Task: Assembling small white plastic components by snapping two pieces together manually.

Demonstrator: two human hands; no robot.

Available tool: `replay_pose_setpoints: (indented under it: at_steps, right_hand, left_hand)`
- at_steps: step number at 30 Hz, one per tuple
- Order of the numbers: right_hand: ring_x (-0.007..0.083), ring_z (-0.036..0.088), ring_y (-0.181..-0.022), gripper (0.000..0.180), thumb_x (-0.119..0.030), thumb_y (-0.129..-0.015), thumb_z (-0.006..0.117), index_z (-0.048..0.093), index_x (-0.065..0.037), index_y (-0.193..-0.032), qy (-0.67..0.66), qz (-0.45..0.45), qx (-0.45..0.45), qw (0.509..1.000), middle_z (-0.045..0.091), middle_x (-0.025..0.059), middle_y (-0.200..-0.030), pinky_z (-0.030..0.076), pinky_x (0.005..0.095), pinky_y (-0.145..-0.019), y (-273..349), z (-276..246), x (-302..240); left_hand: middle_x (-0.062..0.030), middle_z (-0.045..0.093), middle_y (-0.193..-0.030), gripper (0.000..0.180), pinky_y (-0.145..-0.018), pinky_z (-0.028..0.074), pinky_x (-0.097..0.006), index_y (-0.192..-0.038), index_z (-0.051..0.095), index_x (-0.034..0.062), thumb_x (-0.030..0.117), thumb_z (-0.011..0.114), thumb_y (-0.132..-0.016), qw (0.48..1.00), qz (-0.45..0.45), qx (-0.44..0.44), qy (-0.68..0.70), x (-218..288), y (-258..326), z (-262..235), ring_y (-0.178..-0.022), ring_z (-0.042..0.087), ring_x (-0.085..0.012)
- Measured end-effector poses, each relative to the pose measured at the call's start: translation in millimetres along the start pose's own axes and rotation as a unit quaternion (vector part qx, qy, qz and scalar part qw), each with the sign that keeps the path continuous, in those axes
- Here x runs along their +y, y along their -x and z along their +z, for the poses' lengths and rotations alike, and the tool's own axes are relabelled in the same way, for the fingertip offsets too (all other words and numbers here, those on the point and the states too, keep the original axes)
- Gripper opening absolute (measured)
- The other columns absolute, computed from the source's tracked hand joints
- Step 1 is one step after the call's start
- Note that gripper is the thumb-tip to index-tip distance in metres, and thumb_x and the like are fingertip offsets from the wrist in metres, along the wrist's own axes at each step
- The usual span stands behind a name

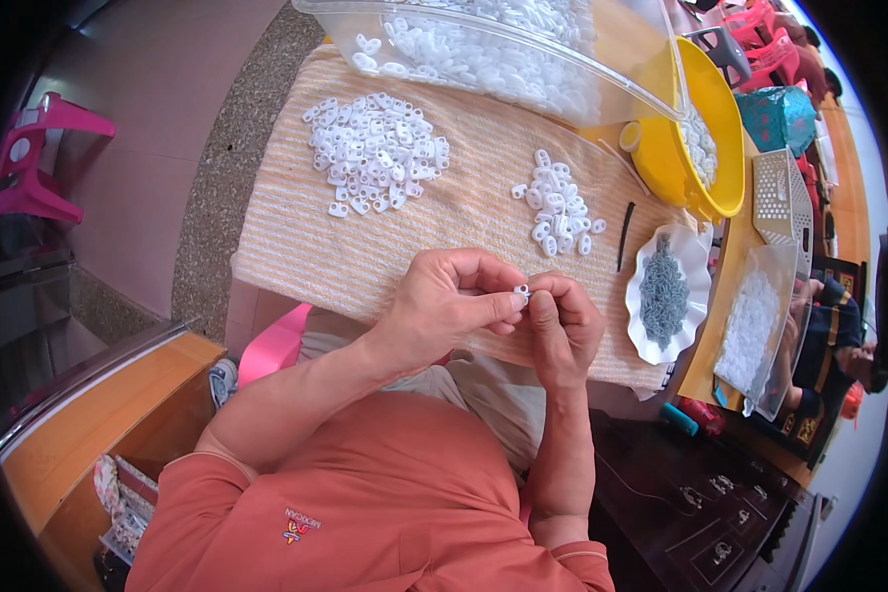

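Observation:
My left hand (pixel 454 296) pinches a small white plastic piece (pixel 521 290) between thumb and forefinger, above the near edge of the towel-covered table. The fingertips of my right hand (pixel 566 321) are closed together right beside that piece. Whatever lies between them is too small or hidden to make out. Beyond my left hand is a large heap of white pieces with round holes (pixel 380 153). A smaller heap of white oval pieces (pixel 559 207) lies beyond my right hand. To the right stands a white wavy-edged dish (pixel 699 286) filled with small grey parts (pixel 664 301).
A clear plastic bin (pixel 641 94) of white pieces stands at the far edge, beside a yellow basin (pixel 735 148). A thin black stick (pixel 626 237) lies near the dish. Farther right is a clear tray (pixel 750 326) of white pieces. A pink stool (pixel 39 163) stands at far left.

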State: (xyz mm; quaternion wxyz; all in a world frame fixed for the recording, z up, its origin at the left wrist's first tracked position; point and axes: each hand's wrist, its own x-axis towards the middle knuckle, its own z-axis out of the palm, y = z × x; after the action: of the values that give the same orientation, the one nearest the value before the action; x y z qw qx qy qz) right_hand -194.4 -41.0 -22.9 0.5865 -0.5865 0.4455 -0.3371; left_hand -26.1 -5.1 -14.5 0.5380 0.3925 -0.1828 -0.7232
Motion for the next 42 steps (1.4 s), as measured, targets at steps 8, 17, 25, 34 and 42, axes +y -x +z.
replay_pose_setpoints:
  at_steps: [8,17,25,34,42]
  right_hand:
    - [0.005,0.05,-0.074,0.015,-0.013,-0.096,0.053,0.057,0.001,-0.094,0.024,0.025,0.002,0.999,0.058,0.0006,-0.086,0.04,0.0178,-0.066,2.4,0.2,-3.5]
    - [0.006,0.054,-0.069,0.01,-0.01,-0.085,0.056,0.06,0.0,-0.086,0.046,0.046,0.039,0.997,0.061,-0.0004,-0.075,0.046,0.0227,-0.063,1.1,2.3,-7.8]
    - [0.0072,0.057,-0.076,0.015,-0.011,-0.093,0.058,0.06,0.004,-0.099,-0.091,0.02,-0.005,0.996,0.063,0.0038,-0.088,0.047,0.0196,-0.069,0.9,1.3,-7.9]
    - [0.0123,0.062,-0.073,0.016,-0.002,-0.089,0.053,0.059,0.004,-0.103,-0.16,0.069,-0.033,0.984,0.064,0.0069,-0.083,0.052,0.0263,-0.067,-0.7,-7.3,-6.2]
    - [0.0122,0.062,-0.07,0.017,-0.009,-0.091,0.059,0.06,0.006,-0.099,-0.164,0.053,-0.023,0.985,0.065,0.0097,-0.086,0.053,0.0239,-0.065,-1.5,-8.0,0.0]
  left_hand:
    - [-0.0062,0.067,-0.084,0.015,-0.067,0.054,-0.022,-0.098,0.065,-0.0041,0.003,0.066,-0.084,0.997,0.039,0.01,-0.066,-4.9,2.4,3.8,-0.076,0.063,-0.0087]
    - [-0.0083,0.067,-0.085,0.016,-0.068,0.055,-0.023,-0.098,0.064,-0.0049,0.001,0.067,-0.083,0.995,0.064,0.014,-0.08,-6.1,3.3,5.3,-0.075,0.064,-0.0103]
    - [-0.0086,0.066,-0.085,0.015,-0.067,0.054,-0.023,-0.097,0.064,-0.0039,0.001,0.067,-0.083,0.998,0.041,0.004,-0.042,-0.8,1.8,3.5,-0.075,0.064,-0.0115]
    - [-0.0096,0.067,-0.086,0.017,-0.068,0.054,-0.023,-0.099,0.064,-0.0037,0.001,0.067,-0.083,0.999,0.042,-0.024,-0.013,2.3,1.0,1.0,-0.077,0.065,-0.0129]
    - [-0.0081,0.067,-0.086,0.017,-0.067,0.053,-0.022,-0.099,0.064,-0.0027,0.003,0.068,-0.083,0.999,0.03,-0.019,-0.023,2.5,1.0,2.2,-0.075,0.063,-0.0103]
